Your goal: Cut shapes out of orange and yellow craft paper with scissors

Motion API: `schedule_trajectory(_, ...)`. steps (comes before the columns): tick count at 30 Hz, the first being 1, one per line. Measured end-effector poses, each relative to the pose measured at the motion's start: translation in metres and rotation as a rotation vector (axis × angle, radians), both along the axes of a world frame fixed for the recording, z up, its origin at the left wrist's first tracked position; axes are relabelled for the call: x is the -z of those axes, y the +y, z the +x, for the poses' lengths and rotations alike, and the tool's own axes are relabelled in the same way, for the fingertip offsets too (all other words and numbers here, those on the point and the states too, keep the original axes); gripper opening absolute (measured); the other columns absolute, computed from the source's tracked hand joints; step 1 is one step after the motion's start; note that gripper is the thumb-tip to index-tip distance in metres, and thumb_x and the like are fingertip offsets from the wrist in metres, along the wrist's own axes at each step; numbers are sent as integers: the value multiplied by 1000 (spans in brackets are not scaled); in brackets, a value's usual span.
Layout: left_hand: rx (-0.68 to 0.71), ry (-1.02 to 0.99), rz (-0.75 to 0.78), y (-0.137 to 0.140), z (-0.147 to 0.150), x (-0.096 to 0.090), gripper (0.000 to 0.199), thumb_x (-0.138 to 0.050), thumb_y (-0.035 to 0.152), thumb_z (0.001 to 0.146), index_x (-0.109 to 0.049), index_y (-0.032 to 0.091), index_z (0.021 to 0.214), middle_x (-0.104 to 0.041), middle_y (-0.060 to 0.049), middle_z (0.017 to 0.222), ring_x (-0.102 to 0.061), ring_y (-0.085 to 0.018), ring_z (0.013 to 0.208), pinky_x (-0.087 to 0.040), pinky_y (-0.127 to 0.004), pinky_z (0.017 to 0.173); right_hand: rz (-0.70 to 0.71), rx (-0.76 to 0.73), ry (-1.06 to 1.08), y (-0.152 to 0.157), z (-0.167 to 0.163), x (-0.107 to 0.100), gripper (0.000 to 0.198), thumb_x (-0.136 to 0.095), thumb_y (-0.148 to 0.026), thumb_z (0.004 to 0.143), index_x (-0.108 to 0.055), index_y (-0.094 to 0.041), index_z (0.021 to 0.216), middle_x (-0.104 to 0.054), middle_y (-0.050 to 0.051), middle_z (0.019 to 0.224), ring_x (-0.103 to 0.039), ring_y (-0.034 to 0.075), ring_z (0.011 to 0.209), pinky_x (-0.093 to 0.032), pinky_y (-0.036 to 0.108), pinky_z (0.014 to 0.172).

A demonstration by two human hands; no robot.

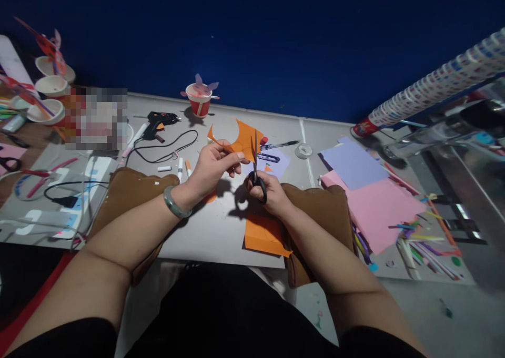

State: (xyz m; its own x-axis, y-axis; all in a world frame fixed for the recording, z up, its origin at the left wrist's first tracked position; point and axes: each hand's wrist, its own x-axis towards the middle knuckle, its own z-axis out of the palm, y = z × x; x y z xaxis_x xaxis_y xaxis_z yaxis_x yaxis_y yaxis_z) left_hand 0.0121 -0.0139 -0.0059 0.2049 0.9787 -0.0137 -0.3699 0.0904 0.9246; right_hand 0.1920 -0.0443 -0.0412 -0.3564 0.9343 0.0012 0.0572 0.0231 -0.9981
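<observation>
My left hand (pixel 215 163) pinches a sheet of orange paper (pixel 245 134) above the table; a large rounded piece is cut out of its upper left edge. My right hand (pixel 270 190) is closed around the black handles of a pair of scissors (pixel 257 182). Their blades point upward at the paper's right part. Whether the blades are parted is hard to make out. On the table below my right wrist lies another orange sheet (pixel 264 234), and a small orange scrap (pixel 211 196) shows under my left hand.
A black glue gun (pixel 155 124) with its cord and a decorated red paper cup (pixel 198 103) stand behind my left hand. Rightward are a tape roll (pixel 303 150), purple paper (pixel 355 163), pink paper (pixel 379 205) and a long stack of cups (pixel 434 87). Brown cushions (pixel 130 200) lie under my forearms.
</observation>
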Motion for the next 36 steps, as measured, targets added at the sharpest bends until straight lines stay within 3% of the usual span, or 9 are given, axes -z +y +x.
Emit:
schedule_trajectory(12,-7,34,42,1,-2,-1,27,-78,30,72,-56,15,74,-70,-3,64,-61,-8,52,-43,-18,46,-17,-4,31,0,0,2,60,-78,-72,63,-53,-18,69,-48,-5,61,-39,9,56,-33,26,55)
schedule_trajectory(36,-30,60,40,1,-3,-2,26,-78,28,72,-55,17,79,-63,2,55,-59,-9,49,-42,-19,46,-32,6,-2,1,0,-3,59,-80,-70,60,-51,-19,66,-48,-4,60,-39,9,55,-33,24,52)
